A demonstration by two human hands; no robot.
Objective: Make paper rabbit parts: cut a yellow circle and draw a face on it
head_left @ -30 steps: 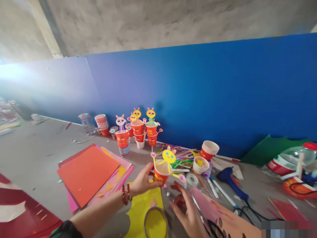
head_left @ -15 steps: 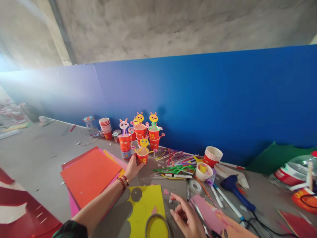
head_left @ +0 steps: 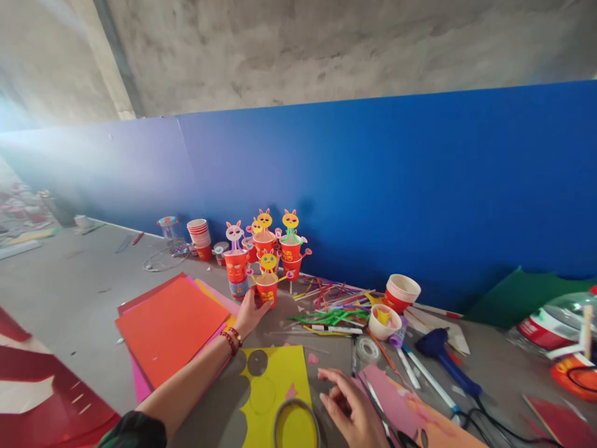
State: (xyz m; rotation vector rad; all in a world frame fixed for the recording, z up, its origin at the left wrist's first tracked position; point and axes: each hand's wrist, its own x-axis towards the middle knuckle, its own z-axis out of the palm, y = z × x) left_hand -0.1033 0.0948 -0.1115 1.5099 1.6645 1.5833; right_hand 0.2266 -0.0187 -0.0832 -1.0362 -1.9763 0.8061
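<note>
The left hand had hold of a red paper cup. Its fingers were bent around the low left side, and the thumb pressed near the bottom. The cup stood upright, just in front of other decorated cups. I could not tell if its bottom touched the grey counter.

The right hand was half open, with curled fingers and a gap by the thumb. It had nothing in it that I could see. It hung close to some scissors and a yellow sheet.

The cup looked very light, and its thin sides would likely squash if squeezed hard. The yellow face on top and the two thin arms looked easy to bend or pull off. Low down on the cup seemed the best place to hold, away from them.

Behind, the decorated cups were so near that an arm could bump them, and the blue wall stood past those. To the right were straws. Grey counter showed in front, between the cup and the yellow sheet, so that way had more room.
</note>
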